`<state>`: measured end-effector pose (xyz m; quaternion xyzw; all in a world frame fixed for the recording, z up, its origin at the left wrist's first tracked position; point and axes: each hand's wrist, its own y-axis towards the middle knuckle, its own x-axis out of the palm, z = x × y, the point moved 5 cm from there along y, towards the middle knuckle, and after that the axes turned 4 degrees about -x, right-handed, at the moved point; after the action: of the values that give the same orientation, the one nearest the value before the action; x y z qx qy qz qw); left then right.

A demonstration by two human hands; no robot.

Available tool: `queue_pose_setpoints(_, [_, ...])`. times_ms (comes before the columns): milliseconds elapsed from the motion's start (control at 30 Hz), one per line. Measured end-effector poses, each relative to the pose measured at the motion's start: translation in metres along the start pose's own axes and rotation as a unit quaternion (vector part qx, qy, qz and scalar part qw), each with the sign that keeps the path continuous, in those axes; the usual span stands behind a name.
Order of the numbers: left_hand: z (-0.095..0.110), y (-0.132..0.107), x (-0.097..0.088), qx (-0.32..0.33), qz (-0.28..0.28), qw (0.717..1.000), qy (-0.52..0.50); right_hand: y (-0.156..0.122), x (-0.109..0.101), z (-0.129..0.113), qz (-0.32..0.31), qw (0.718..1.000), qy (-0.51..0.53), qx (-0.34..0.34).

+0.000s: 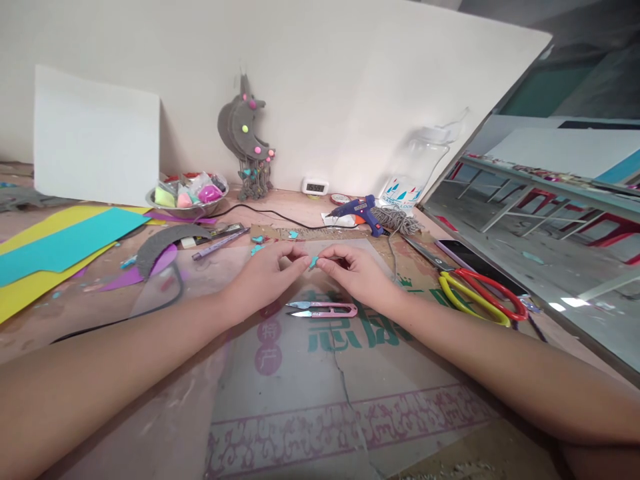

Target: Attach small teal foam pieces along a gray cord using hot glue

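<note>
Between the fingertips of both hands is a small turquoise cut piece (314, 262), its full shape partly covered. My left hand (280, 270) pinches it from one side, and my right hand (353, 267) pinches it from the other. Just below the hands lie pink thread snips (325, 310), blades pointing left, on a printed plastic sheet (280, 413). A few more turquoise pieces (257, 249) rest on the table past my left hand. Beyond my right hand, a blue glue gun (367, 215) lies beside a bundle of grey yarn (400, 220).
Scissors with red and yellow handles (475, 293) and a phone (475, 263) lie at the right. Turquoise and yellow sheets (75, 240) are at the left, near a metal bowl of clay packets (187, 212). A grey moon ornament (245, 130) hangs behind, left of a small clock (315, 187).
</note>
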<state>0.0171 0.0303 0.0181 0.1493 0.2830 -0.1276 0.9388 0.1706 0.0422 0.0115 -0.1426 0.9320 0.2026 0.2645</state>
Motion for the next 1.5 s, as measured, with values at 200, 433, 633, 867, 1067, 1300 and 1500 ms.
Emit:
queue_pose_setpoints(200, [0.000, 0.001, -0.002, -0.009, 0.018, 1.000, 0.012, 0.000, -0.002, -0.001, 0.001, 1.000, 0.000, -0.006])
queue_pose_setpoints(433, [0.000, -0.001, -0.001, -0.028, 0.007, 1.000, -0.006, 0.001, -0.003, -0.002, 0.025, 0.999, -0.013, -0.017])
queue_pose_setpoints(633, [-0.002, -0.005, 0.006, -0.078, -0.058, 0.994, -0.050, 0.000, -0.005, -0.003, 0.041, 0.998, -0.020, -0.033])
queue_pose_setpoints(867, [-0.007, 0.001, -0.003, -0.064, 0.023, 0.997, -0.029, -0.007, -0.023, -0.009, 0.151, 0.983, -0.051, -0.087])
queue_pose_setpoints(1067, [-0.003, 0.000, -0.008, -0.046, 0.056, 0.997, -0.012, -0.003, -0.001, -0.009, 0.007, 0.999, -0.045, -0.023])
queue_pose_setpoints(1300, [-0.002, 0.001, -0.002, -0.013, 0.014, 1.000, 0.005, 0.000, -0.001, -0.003, 0.016, 1.000, 0.016, -0.002])
queue_pose_setpoints(1500, [0.001, 0.000, -0.003, -0.006, 0.013, 1.000, 0.006, 0.001, -0.002, -0.002, 0.018, 1.000, 0.023, -0.007])
